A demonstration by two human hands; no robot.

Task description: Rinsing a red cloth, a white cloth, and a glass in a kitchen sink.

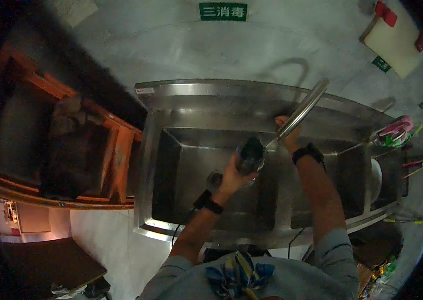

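My left hand [232,178] holds a dark, rounded vessel [252,152], perhaps glass, over the left basin of a stainless-steel sink [211,236]. A metal faucet spout [303,108] slants down from the upper right, its end close beside the vessel, and water seems to run from it. Behind the spout is my right hand [290,135], at the back rim near the divider between basins; the spout partly hides its fingers, so its grip does not show. Both wrists wear dark bands. Below the vessel, a round drain [216,180] shows in the basin floor.
A white round dish [376,180] stands in the far right basin. Pink and green cleaning things [397,131] lie at the sink's right end. An orange-edged frame [121,165] stands close on the left, with a dark table [54,262] below it. A tiled wall rises behind.
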